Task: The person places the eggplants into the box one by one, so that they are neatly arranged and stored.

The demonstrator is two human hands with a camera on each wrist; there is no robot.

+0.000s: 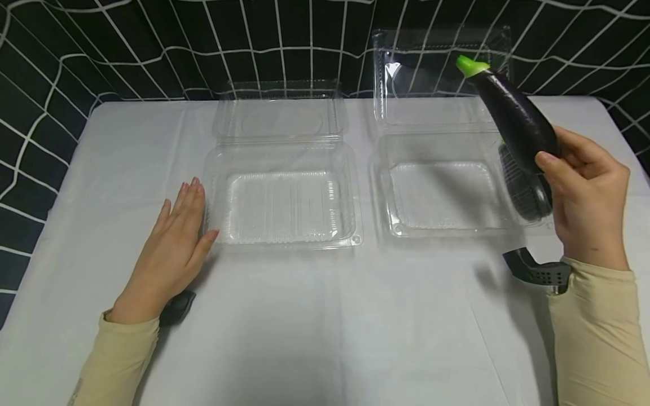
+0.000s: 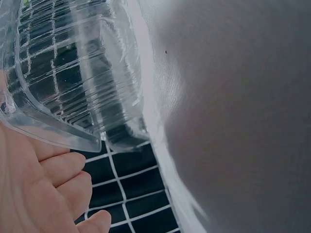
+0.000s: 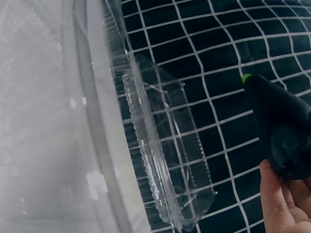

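Note:
A dark purple eggplant (image 1: 518,118) with a green cap is raised above the right side of the right clear plastic container (image 1: 442,225). My right hand (image 1: 589,192) grips its rounded lower end between thumb and fingers; the right wrist view also shows this eggplant (image 3: 279,126). Another dark, eggplant-like shape (image 1: 525,189) shows through the container's ridged right wall; I cannot tell whether it lies inside or beside it. My left hand (image 1: 175,239) lies with straight fingers along the left edge of the left clear container (image 1: 281,206). In the left wrist view, its fingers are near that container's rim (image 2: 53,136).
Both containers have their lids hinged open toward the back: the left lid (image 1: 281,115) and the taller-standing right lid (image 1: 437,79). A white cloth (image 1: 304,327) covers the table. Behind it hangs a dark fabric with a white grid (image 1: 284,39).

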